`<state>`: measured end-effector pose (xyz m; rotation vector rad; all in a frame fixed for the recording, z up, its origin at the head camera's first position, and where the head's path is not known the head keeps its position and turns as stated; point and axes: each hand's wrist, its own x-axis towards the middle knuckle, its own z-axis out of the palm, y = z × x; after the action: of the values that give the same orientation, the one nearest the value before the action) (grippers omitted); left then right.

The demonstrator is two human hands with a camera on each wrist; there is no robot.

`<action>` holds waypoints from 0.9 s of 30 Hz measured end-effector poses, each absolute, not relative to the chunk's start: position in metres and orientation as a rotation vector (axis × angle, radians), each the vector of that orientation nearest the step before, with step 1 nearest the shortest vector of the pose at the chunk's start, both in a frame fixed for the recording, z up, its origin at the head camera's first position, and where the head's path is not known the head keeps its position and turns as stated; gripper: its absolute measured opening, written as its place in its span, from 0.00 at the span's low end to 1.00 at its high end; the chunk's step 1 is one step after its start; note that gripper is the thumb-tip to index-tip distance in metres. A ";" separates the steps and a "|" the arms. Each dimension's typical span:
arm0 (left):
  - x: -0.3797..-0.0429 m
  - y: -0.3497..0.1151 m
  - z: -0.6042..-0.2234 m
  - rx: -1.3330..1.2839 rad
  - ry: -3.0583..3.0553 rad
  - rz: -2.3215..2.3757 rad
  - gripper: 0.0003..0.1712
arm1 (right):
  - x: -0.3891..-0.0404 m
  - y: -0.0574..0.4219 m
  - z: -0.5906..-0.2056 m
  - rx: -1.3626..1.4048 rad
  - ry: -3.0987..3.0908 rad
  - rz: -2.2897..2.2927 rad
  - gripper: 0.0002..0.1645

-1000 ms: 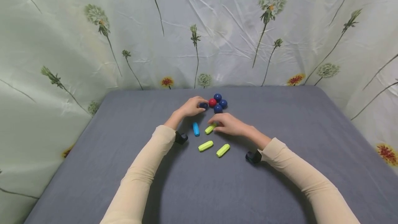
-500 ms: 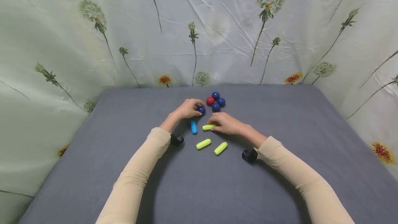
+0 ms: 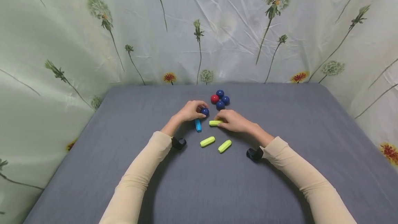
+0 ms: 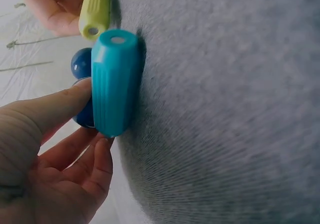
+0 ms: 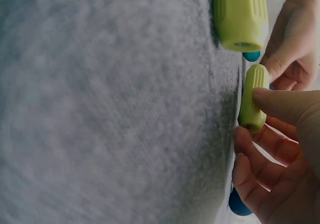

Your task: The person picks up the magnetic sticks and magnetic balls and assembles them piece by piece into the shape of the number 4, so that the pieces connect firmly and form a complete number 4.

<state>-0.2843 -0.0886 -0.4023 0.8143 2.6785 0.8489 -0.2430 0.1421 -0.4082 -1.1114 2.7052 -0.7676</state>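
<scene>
In the head view my left hand [image 3: 190, 111] holds a dark blue ball [image 3: 204, 112] between thumb and fingers, just above the far end of a bright blue ribbed stick [image 3: 198, 125]. The left wrist view shows that blue stick [image 4: 116, 84] close up, partly covering the ball. My right hand [image 3: 235, 120] pinches a yellow-green stick [image 3: 214, 123] lying crosswise. From the right wrist the thumb lies on this yellow-green stick [image 5: 254, 99], with fingers curled on its other side. Small metal-coloured spots show in the sticks' ends.
Behind the hands a red ball [image 3: 214, 99] clusters with several dark blue balls [image 3: 225, 100]. Two more yellow-green sticks, a left one [image 3: 207, 141] and a right one [image 3: 224, 146], lie nearer on the grey cloth [image 3: 199, 189]. A flowered curtain [image 3: 174, 44] hangs behind.
The left hand has drawn the dark blue ball away from the cluster, toward the blue stick. The yellow-green stick in the right hand has turned from slanted to crosswise.
</scene>
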 end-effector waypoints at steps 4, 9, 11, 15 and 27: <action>-0.280 -0.090 -0.405 0.790 2.678 0.857 0.20 | -0.244 0.144 -0.408 -1.071 2.718 -0.805 0.10; -0.273 -0.090 -0.411 0.781 2.653 0.879 0.19 | -0.244 0.147 -0.413 -1.041 2.734 -0.838 0.10; -0.271 -0.089 -0.413 0.787 2.655 0.899 0.19 | -0.245 0.148 -0.415 -1.033 2.743 -0.856 0.10; -0.268 -0.087 -0.416 0.781 2.684 0.928 0.19 | -0.245 0.151 -0.417 -1.015 2.744 -0.895 0.09; -0.263 -0.085 -0.411 0.774 2.705 0.925 0.19 | -0.249 0.150 -0.411 -0.979 2.719 -0.995 0.10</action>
<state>-0.2626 -0.0846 -0.4115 0.7744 2.7054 0.9252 -0.2488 0.1499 -0.4112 -0.9795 2.7186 -0.9946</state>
